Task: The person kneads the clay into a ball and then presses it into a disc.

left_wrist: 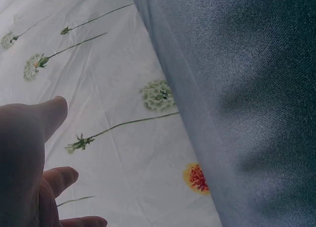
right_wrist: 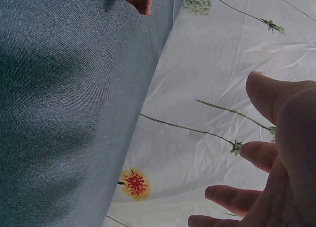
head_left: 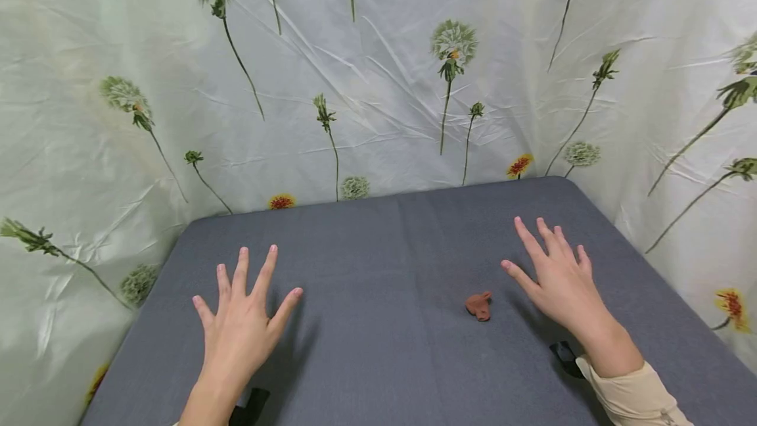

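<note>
Holds left hand (head_left: 238,331) and right hand (head_left: 563,289) apart, outspread, above grey counter (head_left: 367,321); shows brown piece (head_left: 478,306) whole in head view, cropped in right wrist view.

On the right we wear a creased cream sleeve (head_left: 634,394) and a black wrist piece (head_left: 566,358); on the left, we wear another black wrist piece (head_left: 251,407).

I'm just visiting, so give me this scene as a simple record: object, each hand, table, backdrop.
Brown object: small, irregular; exact identity unclear; lying between the hands, nearer the right
Left hand: fingers spread, holding nothing
Right hand: fingers spread, holding nothing
Table: blue-grey, fabric-covered
Backdrop: pale, wrinkled, flower-printed
</note>
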Tool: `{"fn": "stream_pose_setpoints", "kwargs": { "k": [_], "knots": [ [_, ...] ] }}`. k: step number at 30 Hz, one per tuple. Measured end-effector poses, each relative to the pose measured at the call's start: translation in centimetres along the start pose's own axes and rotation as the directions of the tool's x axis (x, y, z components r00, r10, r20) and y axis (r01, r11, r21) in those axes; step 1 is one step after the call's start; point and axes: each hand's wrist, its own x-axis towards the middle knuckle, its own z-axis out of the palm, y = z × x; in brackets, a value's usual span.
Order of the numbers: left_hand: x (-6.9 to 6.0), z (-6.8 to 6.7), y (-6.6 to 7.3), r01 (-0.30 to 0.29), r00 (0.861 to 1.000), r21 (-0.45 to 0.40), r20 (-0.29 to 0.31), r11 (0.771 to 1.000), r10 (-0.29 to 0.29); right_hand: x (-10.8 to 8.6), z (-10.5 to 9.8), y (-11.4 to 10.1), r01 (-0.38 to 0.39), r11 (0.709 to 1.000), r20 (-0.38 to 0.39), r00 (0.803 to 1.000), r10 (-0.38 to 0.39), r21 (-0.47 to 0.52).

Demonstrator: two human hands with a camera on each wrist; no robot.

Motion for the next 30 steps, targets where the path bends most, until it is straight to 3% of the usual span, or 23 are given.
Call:
{"fn": "stream_pose_setpoints", "kwargs": {
  "k": [8, 15, 20, 25, 30],
  "knots": [
    [0.1, 0.2, 0.2, -0.007, 1.0, 0.002, -0.012, 1.0, 0.007, -0.1, 0.0, 0.0, -0.012, 1.0, 0.035, 0.999, 0.012, 0.01],
    [0.0, 0.1, 0.5, -0.018, 0.999, 0.009, -0.029, 1.0, 0.019, -0.6, 0.3, -0.4, 0.033, 0.999, 0.034, 0.999, -0.034, 0.032],
    [-0.2, 0.3, 0.8, -0.064, 0.994, -0.012, -0.09, 0.998, 0.062, -1.2, 0.6, -0.7, 0.04, 0.996, 0.055, 0.997, -0.045, 0.085],
    [-0.4, 0.6, 0.8, -0.121, 0.979, -0.055, -0.174, 0.991, 0.11, -1.5, 1.1, -1.0, 0.029, 0.988, 0.094, 0.995, -0.044, 0.153],
    [-0.5, 1.1, 0.8, -0.169, 0.968, -0.167, -0.215, 0.972, 0.131, -1.8, 1.7, -1.1, 0.046, 0.974, 0.108, 0.992, -0.072, 0.222]
  ]
}}
